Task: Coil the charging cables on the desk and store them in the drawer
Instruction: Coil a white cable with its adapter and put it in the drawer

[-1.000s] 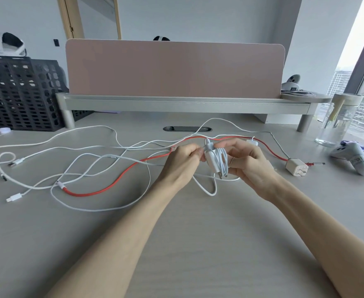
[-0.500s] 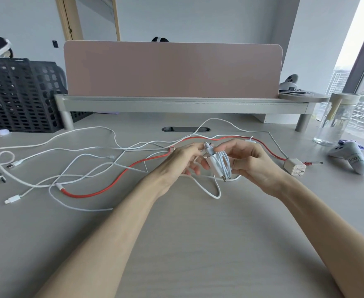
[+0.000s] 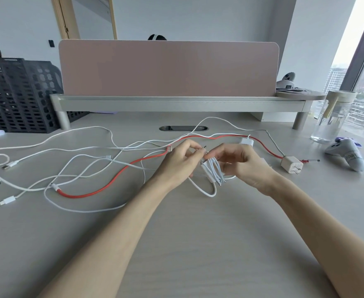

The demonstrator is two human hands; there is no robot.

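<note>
I'm watching both hands, left hand [image 3: 180,162] and right hand [image 3: 241,162], pinching one white coil [image 3: 212,172] above the desk [image 3: 198,244]. Red cable [image 3: 103,186] and white cables [image 3: 73,160] still lying loose; drawer not visible.

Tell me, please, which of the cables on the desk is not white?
The red cable, running from near the wall plug behind both hands and curving left across the desk. All other cables are white.
</note>
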